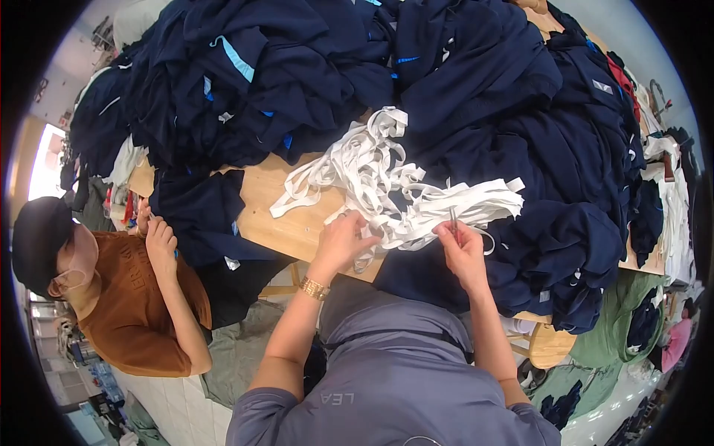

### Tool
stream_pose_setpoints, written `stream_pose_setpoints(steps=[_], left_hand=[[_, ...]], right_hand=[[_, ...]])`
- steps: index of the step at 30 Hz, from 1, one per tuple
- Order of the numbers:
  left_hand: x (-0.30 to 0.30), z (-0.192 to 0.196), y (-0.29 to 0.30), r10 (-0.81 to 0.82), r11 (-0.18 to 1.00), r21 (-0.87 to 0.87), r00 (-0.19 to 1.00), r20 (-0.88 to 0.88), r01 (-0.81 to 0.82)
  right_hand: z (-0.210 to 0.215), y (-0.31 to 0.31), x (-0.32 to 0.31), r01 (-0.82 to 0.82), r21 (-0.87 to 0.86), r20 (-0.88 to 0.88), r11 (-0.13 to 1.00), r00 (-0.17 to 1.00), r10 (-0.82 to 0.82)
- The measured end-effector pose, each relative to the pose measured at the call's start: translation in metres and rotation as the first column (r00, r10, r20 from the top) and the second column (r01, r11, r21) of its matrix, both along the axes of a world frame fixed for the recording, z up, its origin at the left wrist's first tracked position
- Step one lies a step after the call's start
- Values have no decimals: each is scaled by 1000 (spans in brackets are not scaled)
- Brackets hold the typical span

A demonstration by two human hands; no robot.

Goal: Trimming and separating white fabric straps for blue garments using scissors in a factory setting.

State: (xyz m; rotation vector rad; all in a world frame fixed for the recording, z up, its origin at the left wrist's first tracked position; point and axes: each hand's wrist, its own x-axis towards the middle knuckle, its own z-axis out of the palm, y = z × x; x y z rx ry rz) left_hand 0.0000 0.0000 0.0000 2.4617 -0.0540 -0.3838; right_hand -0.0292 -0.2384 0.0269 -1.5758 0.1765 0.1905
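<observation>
Beside white strips (pixel 383 182): left hand (pixel 341 241) loosely open, right hand (pixel 465 256) pinching metal tool (pixel 453 215); tip could snag tangled loops.

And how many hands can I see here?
4: the camera wearer's left hand and right hand, both at the white strips; at far left, a co-worker's clearer hand and their other hand, partly hidden.

Tool (pixel 453 214) partly hidden in right hand (pixel 465 254)
</observation>
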Motion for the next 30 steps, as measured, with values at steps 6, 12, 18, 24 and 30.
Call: stream_pose_setpoints(steps=[6, 12, 18, 24, 30], left_hand=[[21, -3, 33, 251, 967, -121, 933, 258, -226], [43, 93, 22, 311, 692, -719, 875, 370, 58], [51, 148, -16, 149, 754, -623, 871, 469, 207], [67, 192, 12, 451, 774, -603, 501, 739, 193], [71, 219, 71, 701, 629, -741, 242, 671, 236]], right_hand=[[5, 7, 3, -26, 12, 67, 1000, 997, 25], [53, 26, 26, -95, 66, 149, 993, 985, 84], [89, 68, 61, -275, 223, 186, 935, 954, 236], [108, 40, 89, -365, 235, 126, 901, 930, 345], [112, -16, 124, -64, -94, 293, 993, 952, 89]])
